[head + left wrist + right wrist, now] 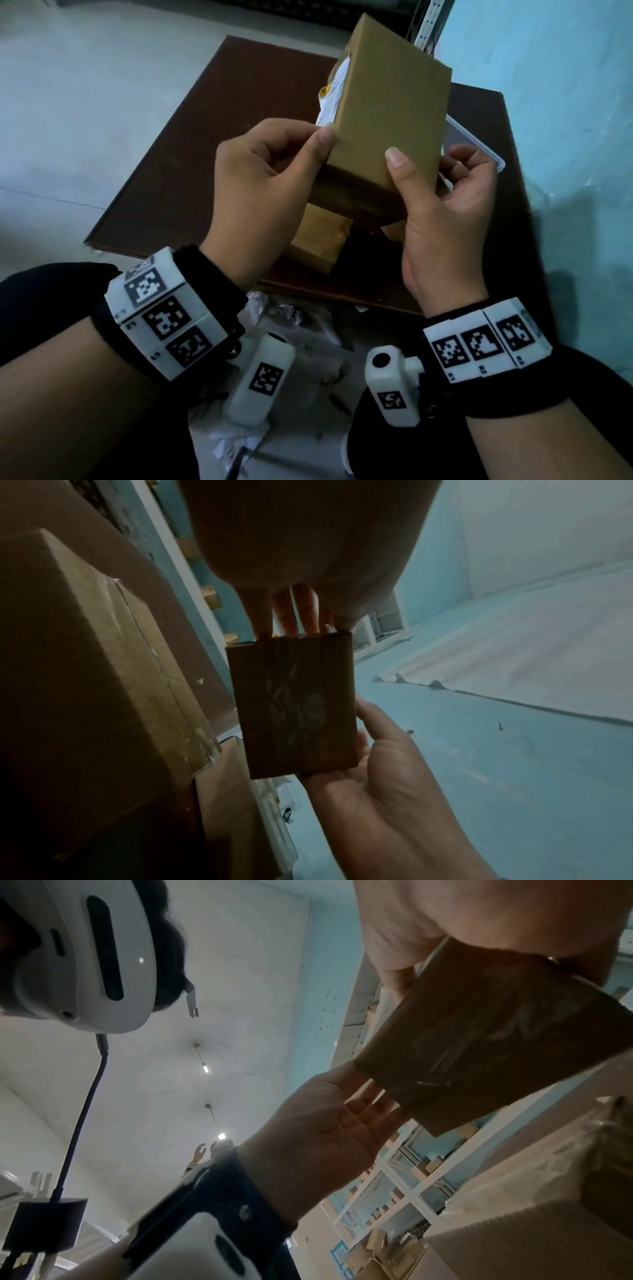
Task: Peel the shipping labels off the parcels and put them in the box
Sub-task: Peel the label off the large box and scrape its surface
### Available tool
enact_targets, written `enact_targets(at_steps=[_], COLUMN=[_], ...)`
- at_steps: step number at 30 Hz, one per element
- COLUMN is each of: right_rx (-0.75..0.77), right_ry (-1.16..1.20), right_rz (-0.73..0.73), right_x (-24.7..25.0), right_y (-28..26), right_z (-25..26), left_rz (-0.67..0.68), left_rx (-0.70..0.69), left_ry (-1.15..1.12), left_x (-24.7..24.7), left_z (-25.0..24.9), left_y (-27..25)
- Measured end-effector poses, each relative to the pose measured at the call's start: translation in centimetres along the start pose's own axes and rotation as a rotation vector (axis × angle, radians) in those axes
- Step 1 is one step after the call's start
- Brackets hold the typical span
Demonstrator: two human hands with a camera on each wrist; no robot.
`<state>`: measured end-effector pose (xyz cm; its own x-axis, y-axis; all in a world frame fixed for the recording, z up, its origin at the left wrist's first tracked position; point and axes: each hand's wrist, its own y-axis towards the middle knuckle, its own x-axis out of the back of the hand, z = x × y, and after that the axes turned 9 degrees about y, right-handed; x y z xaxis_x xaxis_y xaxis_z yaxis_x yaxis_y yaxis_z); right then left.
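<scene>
A: Where do we have the parcel (387, 113)?

B: Up between both hands, clear of the surface (212, 137). Our left hand (263, 192) grips its near-left corner, thumb on the top face, fingers curled round the left side. Our right hand (445, 212) grips the near-right corner, thumb on top, fingers wrapped behind the right side.

A: Label?

B: Shipping label (334, 92) is on the parcel's left side face, just beyond the left thumb. White, with a yellow bit at its far edge. We see it edge-on only, print unreadable. Can't tell whether any corner is lifted.

A: What's under the hands?

B: Second parcel (317, 240) lies on the surface directly below them, taped, mostly hidden by the held one and the left palm. Left wrist view shows a big brown carton (95, 669) close on that side, clear tape over its seam. Right wrist view shows the held parcel's taped underside (486, 1045).

A: The box?

B: A clear plastic container (476, 144) sits beyond the right hand, mostly covered by the parcel and the right fingers. We only see its rim, contents hidden.

A: Anything else nearby?

B: Crumpled plastic and paper scraps (301, 322) on the floor nearer us than the wrists. Pale blue wall (565, 120) right of the right hand. Shelving (411, 1191) with small cartons in the right wrist view.
</scene>
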<state>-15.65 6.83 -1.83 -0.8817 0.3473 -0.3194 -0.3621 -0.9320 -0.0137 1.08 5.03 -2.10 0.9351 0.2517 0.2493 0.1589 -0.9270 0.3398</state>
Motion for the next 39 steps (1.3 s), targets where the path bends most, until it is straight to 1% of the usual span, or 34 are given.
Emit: enact_targets(at_steps=[2, 5, 9, 11, 13, 15, 18, 20, 24, 27, 29, 30, 33, 34, 35, 37, 38, 39], right_rx=[-0.033, -0.088, -0.144, -0.175, -0.199, -0.217, -0.244, -0.225, -0.076, -0.012, -0.006, -0.003, 0.006, -0.005, -0.026, -0.056, -0.055, -0.053], right_ry=[0.044, 0.126, 0.183, 0.223, 0.273, 0.298, 0.267, 0.256, 0.141, 0.048, 0.038, 0.035, 0.018, 0.023, 0.031, 0.018, -0.002, -0.015], right_rz=[-0.014, -0.021, 0.076, 0.092, 0.07, 0.087, 0.144, 0.157, 0.106, 0.113, 0.114, 0.112, 0.109, 0.109, 0.111, 0.126, 0.136, 0.146], right_x=[0.0, -0.1, 0.3, 0.3, 0.3, 0.5, 0.7, 0.6, 0.3, 0.4, 0.6, 0.6, 0.6, 0.7, 0.8, 0.8, 0.9, 0.9], right_y=[0.0, 0.0, 0.2, 0.4, 0.7, 0.9, 1.0, 0.8, 0.4, 0.2, 0.3, 0.4, 0.5, 0.6, 0.7, 0.8, 0.9, 0.9], right_z=[-0.1, -0.1, 0.3, 0.8, 1.3, 1.6, 1.2, 0.8, 0.3, -0.1, -0.1, -0.1, 0.1, 0.1, 0.0, 0.0, -0.1, 0.0], left_rz=[-0.013, -0.02, -0.035, -0.006, 0.031, 0.045, 0.051, 0.054, 0.054, 0.071, 0.079, 0.084, 0.104, 0.114, 0.137, 0.179, 0.177, 0.159], left_rx=[-0.034, -0.072, -0.098, -0.093, -0.116, -0.127, -0.065, -0.035, -0.062, -0.051, -0.025, 0.014, 0.223, 0.262, 0.244, 0.097, 0.021, -0.023], left_ry=[0.061, 0.095, 0.095, 0.068, 0.023, -0.025, -0.103, -0.137, 0.022, 0.054, 0.081, 0.056, -0.17, -0.221, -0.226, -0.111, -0.047, -0.012], left_x=[-0.1, -0.1, 0.0, 0.1, 0.2, 0.3, 0.4, 0.5, 0.3, 0.5, 0.6, 0.6, 0.7, 0.8, 1.0, 1.3, 1.3, 1.3], left_z=[0.1, 0.2, 0.4, 0.4, 0.3, 0.0, -0.1, -0.3, -0.4, 0.0, -0.1, -0.1, -0.7, -0.8, -0.9, -1.0, -0.9, -0.8], left_y=[-0.1, 0.1, 0.3, 0.3, 0.1, 0.0, 0.2, 0.3, 0.1, 0.4, 0.5, 0.5, 0.6, 0.8, 0.9, 0.8, 0.8, 0.7])
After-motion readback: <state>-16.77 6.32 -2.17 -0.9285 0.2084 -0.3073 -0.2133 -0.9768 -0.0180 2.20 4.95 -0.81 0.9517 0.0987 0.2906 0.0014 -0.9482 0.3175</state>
